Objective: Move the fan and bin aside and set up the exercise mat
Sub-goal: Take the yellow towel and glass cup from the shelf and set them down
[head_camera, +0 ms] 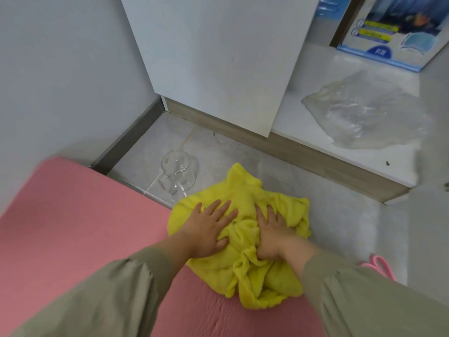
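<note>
- Yellow fluffy towel [245, 190], crumpled, overlaps the edge of the pink foam exercise mat [85, 227].
- Left hand [209, 231] and right hand [274, 239] press it (fingers [215, 211] straight, spread).

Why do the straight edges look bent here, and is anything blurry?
Head view: the wide-angle lens bows the white cabinet; light is soft and even, faint shadows under the left hand and right hand on the yellow towel; the pink mat looks smeared at its far corner; the glass jug is hard to outline; lettering on the printed box is blurred.
</note>
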The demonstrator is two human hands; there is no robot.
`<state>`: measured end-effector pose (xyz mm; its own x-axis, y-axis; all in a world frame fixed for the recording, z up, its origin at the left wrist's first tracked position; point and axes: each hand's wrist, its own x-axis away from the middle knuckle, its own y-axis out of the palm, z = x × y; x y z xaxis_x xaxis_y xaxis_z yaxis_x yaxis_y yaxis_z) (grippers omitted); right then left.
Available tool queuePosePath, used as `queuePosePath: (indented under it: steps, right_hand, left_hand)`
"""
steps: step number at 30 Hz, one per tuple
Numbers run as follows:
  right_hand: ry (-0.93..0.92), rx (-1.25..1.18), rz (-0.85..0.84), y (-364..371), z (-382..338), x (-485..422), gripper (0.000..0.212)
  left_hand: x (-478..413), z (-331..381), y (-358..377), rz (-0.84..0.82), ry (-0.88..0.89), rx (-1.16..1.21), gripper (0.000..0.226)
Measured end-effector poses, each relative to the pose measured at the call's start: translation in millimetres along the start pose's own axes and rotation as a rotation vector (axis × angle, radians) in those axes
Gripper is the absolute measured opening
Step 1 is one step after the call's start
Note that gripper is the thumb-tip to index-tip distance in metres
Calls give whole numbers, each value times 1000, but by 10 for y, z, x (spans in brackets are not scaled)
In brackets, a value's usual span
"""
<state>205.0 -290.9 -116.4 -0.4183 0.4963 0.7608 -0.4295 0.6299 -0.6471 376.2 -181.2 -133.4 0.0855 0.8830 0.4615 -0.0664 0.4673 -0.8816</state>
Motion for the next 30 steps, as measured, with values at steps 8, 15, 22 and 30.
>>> queuePosePath:
  steps: [8, 15, 22, 30]
  right_hand:
    - [102, -83, 71, -291, -122, 534, 107]
    - [186, -238, 180, -1075, -43, 1772, 95]
    - [212, -195, 309, -2294, -114, 3301, 86]
    - [331, -231, 695, -4190, -198, 5569, 76]
  left_hand:
    - [249, 202, -476, -12, -124, 48, 73]
    - [919, 653, -1749, 76, -93, 153, 69]
    - [1859, 938, -3316, 141, -100, 193, 71]
    - [3174, 991, -5740, 364, -69, 177, 73]
